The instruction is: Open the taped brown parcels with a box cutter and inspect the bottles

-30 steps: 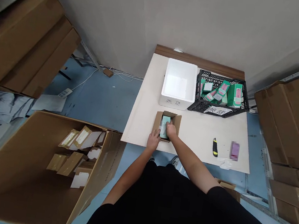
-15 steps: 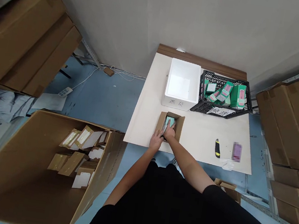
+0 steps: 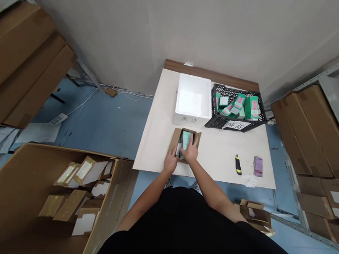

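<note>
A small open cardboard box (image 3: 175,138) sits near the front edge of the table, its side flaps folded outward. Inside it is a light green box (image 3: 186,138), with a greyish-white item (image 3: 178,149) beside it on the left. My left hand (image 3: 171,160) grips the near left edge of the cardboard box, fingers partly over the rim. With thumb and fingers apart, my right hand (image 3: 190,151) reaches in from the right and holds the green box between them. The lower part of the green box is hidden by this hand.
Behind are a white foam box (image 3: 189,119) and a black crate (image 3: 210,118) of green boxes. A utility knife (image 3: 238,165), a blurred purple item (image 3: 258,166) and crumpled white paper (image 3: 250,180) lie right. A large carton (image 3: 120,187) with parcels stands left.
My right hand has spread its fingers from a pointed pose to a grasp around the green box, more of which now shows. The left hand stays at the carton's edge. The view has shifted.
</note>
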